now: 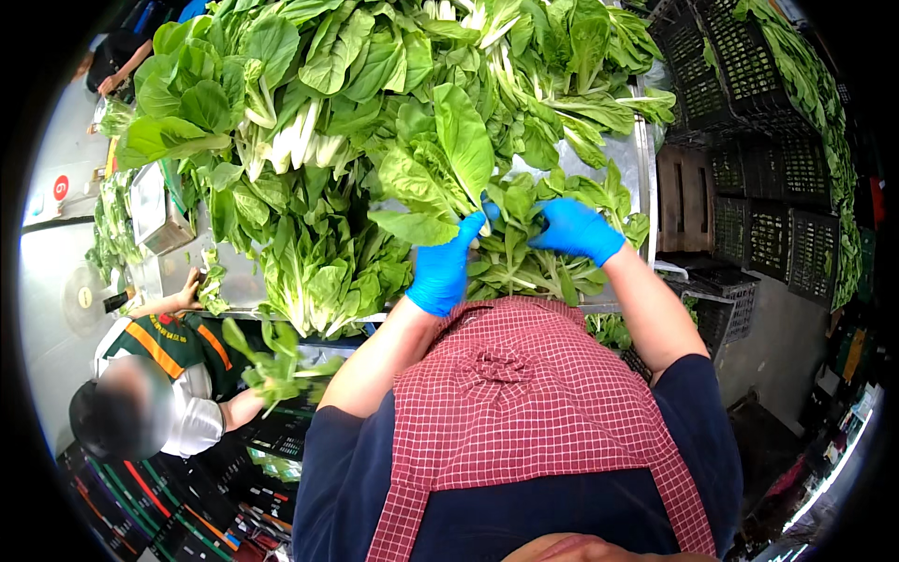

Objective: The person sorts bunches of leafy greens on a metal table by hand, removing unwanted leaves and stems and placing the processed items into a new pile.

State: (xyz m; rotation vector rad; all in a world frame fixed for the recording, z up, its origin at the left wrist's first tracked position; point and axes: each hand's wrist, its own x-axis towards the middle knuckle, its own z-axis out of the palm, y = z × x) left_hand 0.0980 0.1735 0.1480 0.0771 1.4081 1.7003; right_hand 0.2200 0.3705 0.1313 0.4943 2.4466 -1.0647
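Observation:
In a blue glove, my left hand grips a leafy green vegetable with pale stems by its base, its broad leaves fanning upward. My right hand, also in a blue glove, is at the edge of a pile of loose leaves in front of my apron. Its fingertips are partly hidden among the leaves, so I cannot see whether they pinch any. To the left of my left hand stands a dense bunch of greens. Heaped white-stemmed greens cover the metal table beyond.
Black plastic crates are stacked at the right, with leaves on top. At the left, a co-worker holds greens. A pale container stands near the table's left end. Another person is at the far left.

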